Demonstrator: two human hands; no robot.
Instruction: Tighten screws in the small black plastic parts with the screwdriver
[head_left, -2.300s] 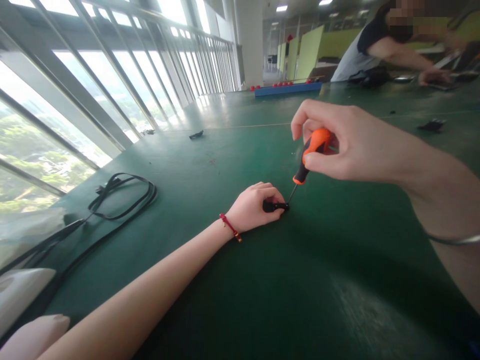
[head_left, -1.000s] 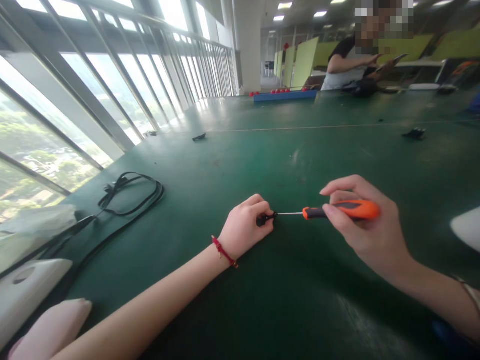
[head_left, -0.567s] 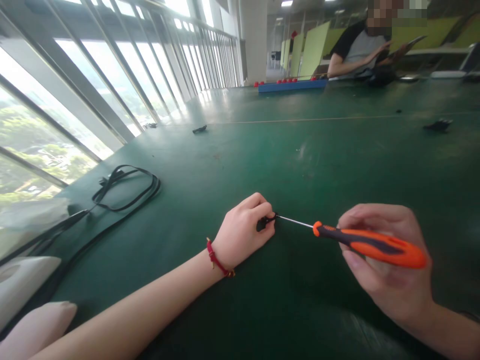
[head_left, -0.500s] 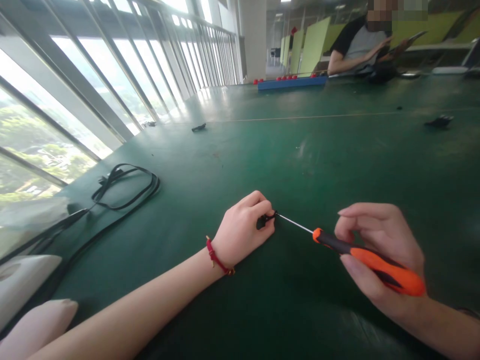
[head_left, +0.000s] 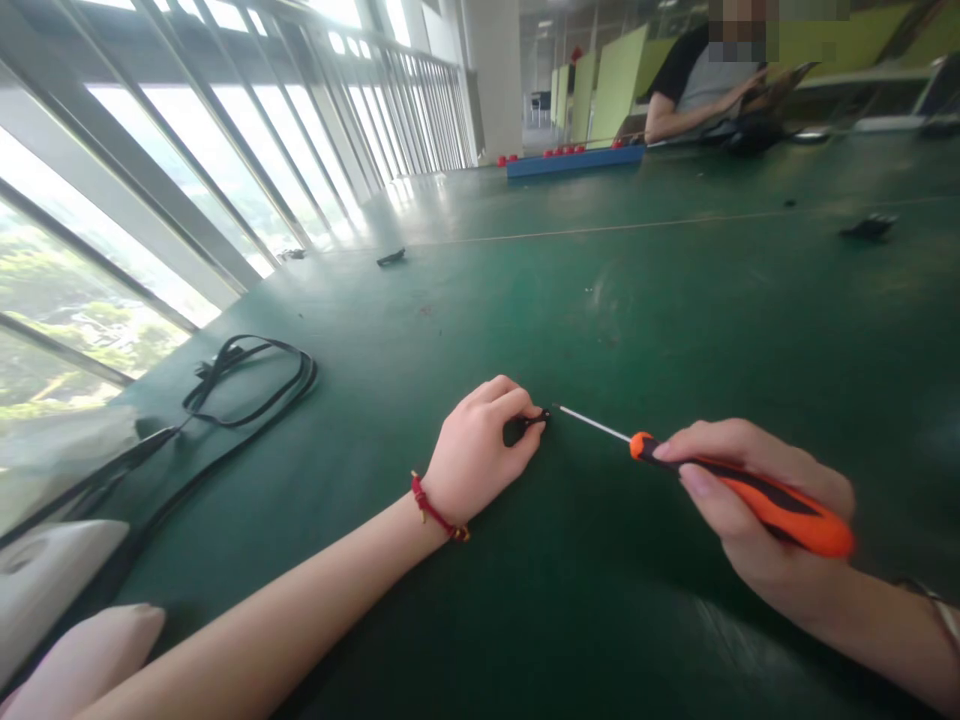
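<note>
My left hand (head_left: 491, 432), with a red cord bracelet (head_left: 436, 512) at its wrist, pinches a small black part (head_left: 537, 418) just above the green table (head_left: 480, 640). Most of that part is hidden by the fingers, so its kind does not show. My right hand (head_left: 769, 490) is closed round the orange and black handle of a screwdriver (head_left: 780, 508). The thin metal shaft points left towards the black part. Its tip lies a short way to the right of the part, apart from it.
A looped black cable (head_left: 251, 375) lies at the left, near white objects (head_left: 56, 580) at the edge. Small black pieces (head_left: 391, 257) (head_left: 870, 227) lie farther off. A blue tray (head_left: 577, 162) with red pieces stands at the back. Across the table sits a person (head_left: 701, 85). Railings (head_left: 300, 130) border the left.
The screwdriver tip has come away from the black part. My right fingers, looser before, have closed on the handle. The view has shifted slightly.
</note>
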